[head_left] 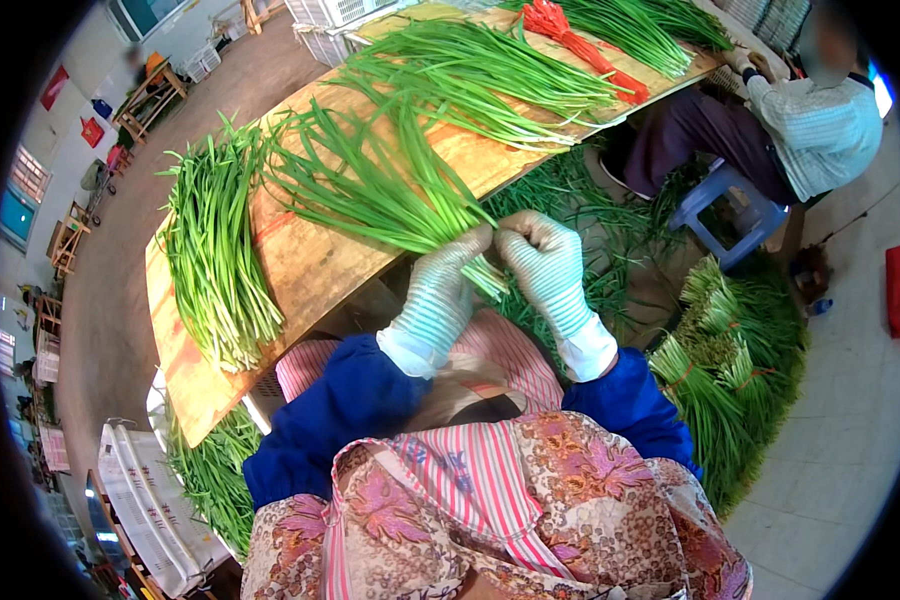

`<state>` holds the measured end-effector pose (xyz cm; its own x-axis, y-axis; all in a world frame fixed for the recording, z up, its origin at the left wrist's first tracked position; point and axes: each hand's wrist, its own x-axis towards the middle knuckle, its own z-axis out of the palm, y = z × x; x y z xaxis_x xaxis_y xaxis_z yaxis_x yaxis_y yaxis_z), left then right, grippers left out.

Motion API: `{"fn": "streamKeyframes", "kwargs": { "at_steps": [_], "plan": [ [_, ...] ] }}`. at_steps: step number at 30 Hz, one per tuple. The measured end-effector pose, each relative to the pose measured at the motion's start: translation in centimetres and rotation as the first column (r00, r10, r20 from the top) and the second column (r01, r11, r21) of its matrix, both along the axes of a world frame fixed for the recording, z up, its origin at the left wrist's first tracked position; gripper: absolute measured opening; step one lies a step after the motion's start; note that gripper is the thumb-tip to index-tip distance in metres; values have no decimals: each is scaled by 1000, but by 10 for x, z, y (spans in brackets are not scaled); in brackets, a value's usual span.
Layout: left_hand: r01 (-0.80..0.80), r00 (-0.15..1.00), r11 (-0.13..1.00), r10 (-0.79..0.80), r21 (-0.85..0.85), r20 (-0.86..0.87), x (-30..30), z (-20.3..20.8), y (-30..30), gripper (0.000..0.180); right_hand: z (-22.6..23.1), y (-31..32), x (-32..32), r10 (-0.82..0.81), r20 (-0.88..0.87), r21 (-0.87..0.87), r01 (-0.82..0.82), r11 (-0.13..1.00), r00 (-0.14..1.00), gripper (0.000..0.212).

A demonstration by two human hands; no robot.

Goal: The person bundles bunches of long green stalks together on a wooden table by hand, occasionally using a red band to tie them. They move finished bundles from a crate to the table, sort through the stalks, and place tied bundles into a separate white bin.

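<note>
Wooden boards of a table (315, 278) slanted across the upper middle of the frame, bearing a loose pile of greens (215, 250) at its left end and red strips (582, 48) near the top. At the centre, the left hand (435, 290), gloved, gripped a bunch of long green stalks (395, 195) near their cut ends, the leaves fanning toward the upper left. Just beside it, the gloved right hand (548, 265) had its fingers curled; whether they pinched a stalk, I could not tell. Tied bundles (735, 350) lay at lower right.

Table (315, 270): greens pile (218, 250) at left end, bunch (410, 200) across near edge, ties (570, 38) beyond, rightward; bundles (735, 375) right, apparently on the floor (830, 440).
</note>
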<state>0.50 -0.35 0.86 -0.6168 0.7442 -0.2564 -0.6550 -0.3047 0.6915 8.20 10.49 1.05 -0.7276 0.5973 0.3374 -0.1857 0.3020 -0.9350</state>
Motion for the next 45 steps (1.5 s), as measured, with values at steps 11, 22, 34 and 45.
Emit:
{"fn": "streamKeyframes", "kwargs": {
  "at_steps": [11,22,34,45],
  "plan": [
    [-20,998,965,33,260,-47,-16,34,-17,33,-15,68,23,-334,577,609,-120,784,746,33],
    [-11,999,892,31,453,-36,-59,46,-24,25,-59,41,6,-135,766,562,-554,614,628,16],
    [-65,996,966,49,249,69,-45,25,7,19,47,126,-63,-478,174,983,-121,139,861,12],
    [-109,994,986,106,126,33,-46,23,11,17,11,95,-42,-426,124,913,66,403,896,15]
  ]
}}
